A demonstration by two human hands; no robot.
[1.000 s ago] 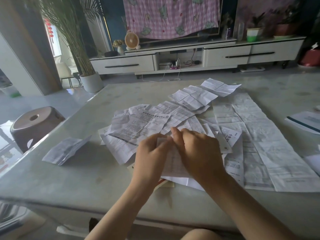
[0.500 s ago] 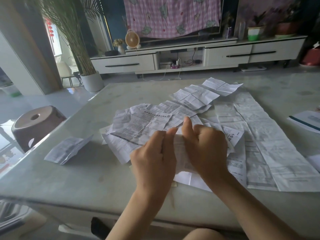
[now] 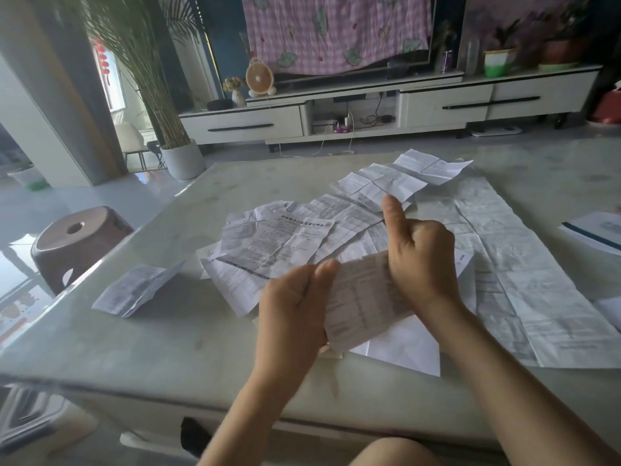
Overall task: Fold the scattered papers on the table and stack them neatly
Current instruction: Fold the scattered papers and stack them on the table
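Both hands hold one printed sheet (image 3: 361,301) lifted above the near part of the pale table (image 3: 151,348). My left hand (image 3: 292,304) pinches its left edge. My right hand (image 3: 418,260) grips its upper right part, thumb pointing up. Under and behind them lies a loose heap of creased printed papers (image 3: 285,243), reaching back to more unfolded sheets (image 3: 379,186). One long unfolded sheet (image 3: 524,270) runs down the table's right side. A folded paper (image 3: 137,290) lies apart at the left.
A booklet with a dark stripe (image 3: 594,232) sits at the table's right edge. A brown stool (image 3: 77,243) stands on the floor at left. Beyond the table are a potted plant (image 3: 183,159) and a low TV cabinet (image 3: 386,105).
The sheet has been lifted off the heap and tilted up. My hands have moved apart on it, and my right thumb now sticks up.
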